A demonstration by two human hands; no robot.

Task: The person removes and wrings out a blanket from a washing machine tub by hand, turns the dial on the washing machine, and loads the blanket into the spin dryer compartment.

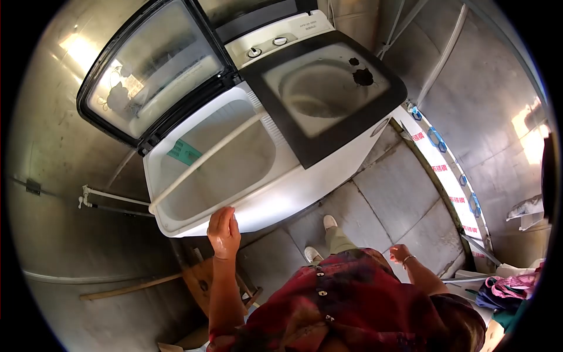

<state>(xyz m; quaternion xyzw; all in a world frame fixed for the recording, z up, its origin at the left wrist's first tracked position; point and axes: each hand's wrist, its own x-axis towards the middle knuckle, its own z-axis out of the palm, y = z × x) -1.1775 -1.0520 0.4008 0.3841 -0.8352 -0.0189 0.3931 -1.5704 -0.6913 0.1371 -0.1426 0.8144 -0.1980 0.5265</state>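
Note:
In front of me stands a white twin-tub washing machine (328, 176). The clear, black-framed lid (158, 67) over its left tub (240, 167) is raised. A white pipe (205, 155) lies slantwise across that tub, and a green slotted piece (184, 152) shows on its inner left side. My left hand (224, 232) is at the tub's front rim, its fingers curled together and nothing visible in them. Away from the machine, my right hand (401, 253) hangs by my right side with curled fingers and a bracelet at the wrist. Nothing shows in it.
The right lid (325, 88) is down, with dark holes in its panel. Two knobs (267, 48) sit on the back panel. Clothes (507, 290) are piled at lower right. A wooden stool (202, 281) stands by my left arm. Grey tiles (375, 199) cover the floor between metal walls.

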